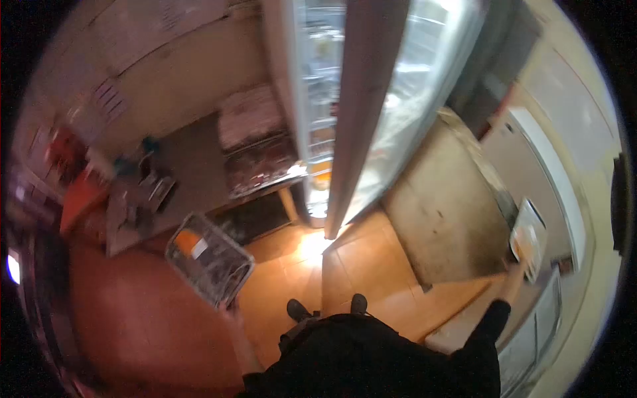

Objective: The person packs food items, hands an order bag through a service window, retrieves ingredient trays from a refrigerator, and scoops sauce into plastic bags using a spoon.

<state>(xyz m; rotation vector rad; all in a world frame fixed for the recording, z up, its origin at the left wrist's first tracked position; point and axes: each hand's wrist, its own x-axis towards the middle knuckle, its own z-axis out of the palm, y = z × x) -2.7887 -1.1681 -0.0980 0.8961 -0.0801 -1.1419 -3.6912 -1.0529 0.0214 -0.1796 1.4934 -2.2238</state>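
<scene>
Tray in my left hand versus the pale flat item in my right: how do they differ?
The tray looks dark grey, while the pale item is mostly white. The tray appears larger in view; the pale item appears smaller and narrower. The tray sits left of the body, the pale item right. Both are held one-handed, by the left hand and right hand respectively.

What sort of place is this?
Probably a kitchen or a food storeroom; I can't tell which. A tall, brightly lit refrigerator shows shelves with things on them, the left hand holds a shallow tray, and a table stands along the wall.
</scene>
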